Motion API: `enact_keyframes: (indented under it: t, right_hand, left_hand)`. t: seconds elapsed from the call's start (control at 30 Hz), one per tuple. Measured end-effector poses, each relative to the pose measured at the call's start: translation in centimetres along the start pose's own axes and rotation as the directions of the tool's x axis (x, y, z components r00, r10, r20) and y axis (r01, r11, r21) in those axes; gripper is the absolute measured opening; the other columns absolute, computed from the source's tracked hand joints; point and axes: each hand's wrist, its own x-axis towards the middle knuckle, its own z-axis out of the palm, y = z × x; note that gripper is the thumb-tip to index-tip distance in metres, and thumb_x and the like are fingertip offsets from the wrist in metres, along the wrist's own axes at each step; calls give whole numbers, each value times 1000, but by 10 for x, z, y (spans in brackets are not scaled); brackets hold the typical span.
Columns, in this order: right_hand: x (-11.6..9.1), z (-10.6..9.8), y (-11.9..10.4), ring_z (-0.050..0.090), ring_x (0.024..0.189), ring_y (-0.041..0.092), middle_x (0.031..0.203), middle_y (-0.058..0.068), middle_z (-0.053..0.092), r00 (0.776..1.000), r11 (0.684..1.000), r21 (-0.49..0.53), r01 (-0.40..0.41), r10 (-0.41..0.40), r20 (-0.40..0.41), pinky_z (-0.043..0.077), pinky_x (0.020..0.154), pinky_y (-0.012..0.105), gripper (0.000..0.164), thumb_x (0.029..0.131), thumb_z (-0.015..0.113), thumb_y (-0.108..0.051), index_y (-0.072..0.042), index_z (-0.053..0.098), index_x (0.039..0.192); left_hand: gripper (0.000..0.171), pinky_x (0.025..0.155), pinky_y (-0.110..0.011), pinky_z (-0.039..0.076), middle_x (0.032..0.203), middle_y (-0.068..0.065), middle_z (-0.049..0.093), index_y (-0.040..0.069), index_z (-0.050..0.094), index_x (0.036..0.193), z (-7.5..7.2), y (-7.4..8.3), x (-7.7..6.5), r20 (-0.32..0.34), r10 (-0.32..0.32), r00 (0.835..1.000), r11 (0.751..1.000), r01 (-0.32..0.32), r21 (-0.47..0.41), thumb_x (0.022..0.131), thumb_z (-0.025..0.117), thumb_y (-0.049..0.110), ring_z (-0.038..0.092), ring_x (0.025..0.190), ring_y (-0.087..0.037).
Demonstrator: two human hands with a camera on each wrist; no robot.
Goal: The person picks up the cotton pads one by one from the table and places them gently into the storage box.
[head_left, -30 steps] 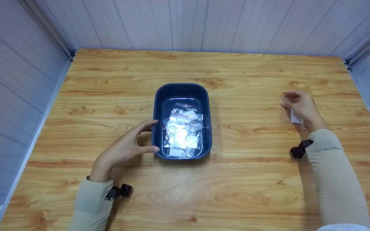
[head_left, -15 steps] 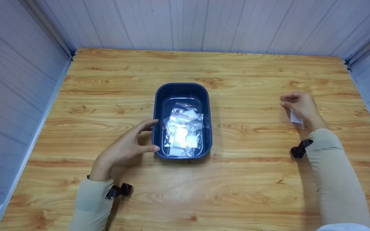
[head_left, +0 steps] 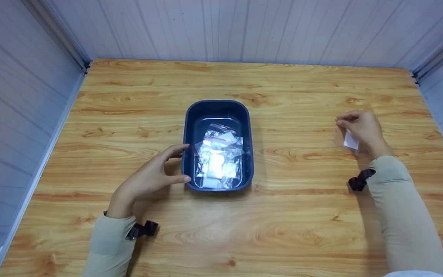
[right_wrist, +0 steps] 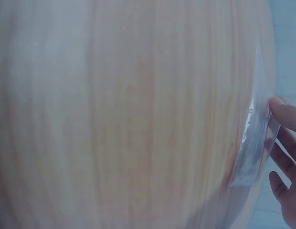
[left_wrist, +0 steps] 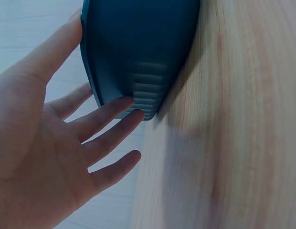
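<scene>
A dark blue plastic bin (head_left: pixel 250 161) stands on the table, with several clear zip-lock bags (head_left: pixel 221 157) lying inside. My left hand (head_left: pixel 148 173) is at its left side, thumb and fingertips against the rim. In the left wrist view the fingers (left_wrist: pixel 110 114) spread out nearly straight along the ribbed wall. Far to the right, my right hand (head_left: pixel 363 127) pinches a small clear zip-lock bag (right_wrist: pixel 253 143) between thumb and fingertips. The red seal line shows close to the thumb in the right wrist view, and something white (head_left: pixel 351 141) shows below the hand in the head view.
The wood-grain table (head_left: pixel 290 223) reaches back to a pale panelled wall (head_left: pixel 225 30). Similar panels rise at the left and right sides. A small black camera sits on each wrist, by the sleeve cuffs.
The bag in my right hand has swung slightly, its white part now lower and a little further left. My left hand and the bin stay put.
</scene>
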Motion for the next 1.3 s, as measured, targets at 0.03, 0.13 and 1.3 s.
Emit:
enact_keyframes:
  t: [0.03,0.13,1.3]
  right_hand:
    - [-1,0,0,57,83,4,111,18,69,1000,1000,-3,1,-1,-7,44,73,19,34,96,65,-32,-4,73,114]
    - [-2,0,1,57,85,6,111,17,69,1000,1000,-2,1,-1,-15,44,73,20,35,96,65,-33,-4,73,113]
    - [-22,-19,-20,50,73,2,95,-13,64,987,995,51,87,-79,-140,39,68,21,44,93,66,-43,-3,74,110]
  left_hand:
    - [86,116,-61,17,153,-2,40,27,33,154,0,0,0,1,-4,1000,1000,4,-3,83,80,40,35,141,-28]
    - [84,116,-62,16,153,-3,40,28,33,154,0,0,0,1,-11,1000,1000,11,-3,84,80,35,34,142,-29]
    - [86,116,-61,17,153,-2,39,28,33,154,-1,-2,-1,3,-20,1000,999,21,-39,83,81,37,34,142,-28]
